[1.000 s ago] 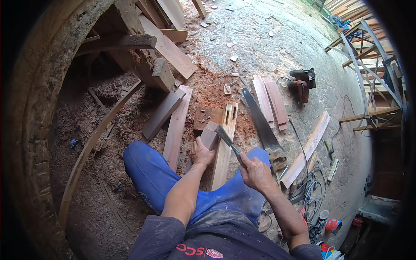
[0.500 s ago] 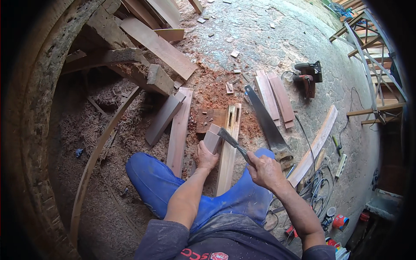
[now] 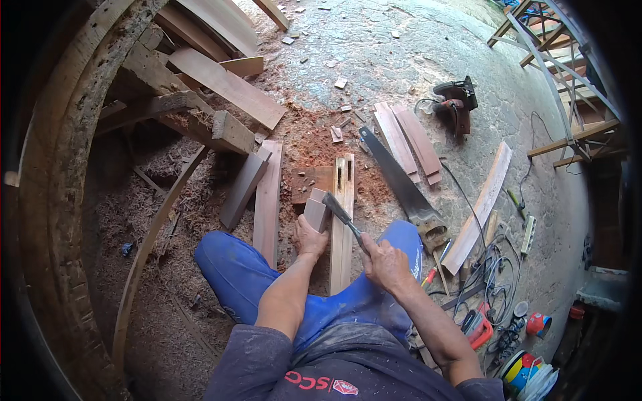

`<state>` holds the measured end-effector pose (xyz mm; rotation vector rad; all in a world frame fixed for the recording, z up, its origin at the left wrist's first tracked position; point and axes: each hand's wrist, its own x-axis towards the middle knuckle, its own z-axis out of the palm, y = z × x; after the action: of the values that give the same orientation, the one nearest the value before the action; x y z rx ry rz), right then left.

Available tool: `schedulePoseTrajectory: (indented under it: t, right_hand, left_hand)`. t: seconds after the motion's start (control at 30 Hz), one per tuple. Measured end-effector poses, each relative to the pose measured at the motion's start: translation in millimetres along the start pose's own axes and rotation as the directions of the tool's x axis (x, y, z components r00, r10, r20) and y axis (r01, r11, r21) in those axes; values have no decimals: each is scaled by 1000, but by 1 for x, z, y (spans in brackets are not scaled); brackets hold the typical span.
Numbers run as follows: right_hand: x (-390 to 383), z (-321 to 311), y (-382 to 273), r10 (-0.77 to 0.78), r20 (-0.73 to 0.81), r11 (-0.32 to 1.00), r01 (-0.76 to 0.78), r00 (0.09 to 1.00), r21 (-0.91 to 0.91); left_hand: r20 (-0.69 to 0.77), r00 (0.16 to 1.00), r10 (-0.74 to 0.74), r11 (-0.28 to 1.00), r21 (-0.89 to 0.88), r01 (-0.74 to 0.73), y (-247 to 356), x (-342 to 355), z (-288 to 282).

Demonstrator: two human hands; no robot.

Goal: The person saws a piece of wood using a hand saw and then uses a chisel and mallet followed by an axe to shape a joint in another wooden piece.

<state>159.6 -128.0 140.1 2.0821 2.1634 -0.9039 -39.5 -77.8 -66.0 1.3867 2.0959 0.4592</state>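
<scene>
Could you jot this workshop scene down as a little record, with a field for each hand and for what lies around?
Left hand: the left hand holds a reddish wooden block
Right hand: the right hand grips a metal hand tool, its far end at or just above the block; contact unclear
Between the knees: a pale slotted board, slots at its far end
Right of that board: a handsaw, handle toward the person
Farther right: a red-and-black power tool on the floor
Left side: wood shavings
</scene>
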Motion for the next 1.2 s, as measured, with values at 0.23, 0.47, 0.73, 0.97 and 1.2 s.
schedulePoseTrajectory:
  t: [0.23,0.47,0.73,0.97,1.2]
  right_hand:
    - [-4,16,10,-7,-25,1000,7,1000,-10]
    - [2,9,8,-26,10,1000,26,1000,3]
    - [64,32,-18,-62,-19,998,62,998,-13]
    - [26,-45,3,-154,117,984,163,981,-75]
    - [52,-50,-1,-109,230,990,127,967,-64]
  left_hand:
    - [13,1000,8,1000,1,-8,-2,-3,3]
    - [7,1000,-10,1000,26,10,2,-1,-1]
    - [32,999,19,998,-54,-17,8,-11,-8]
    - [27,1000,-1,1000,-11,1,1,-5,-12]
    - [54,999,0,1000,-21,1,0,-1,-6]
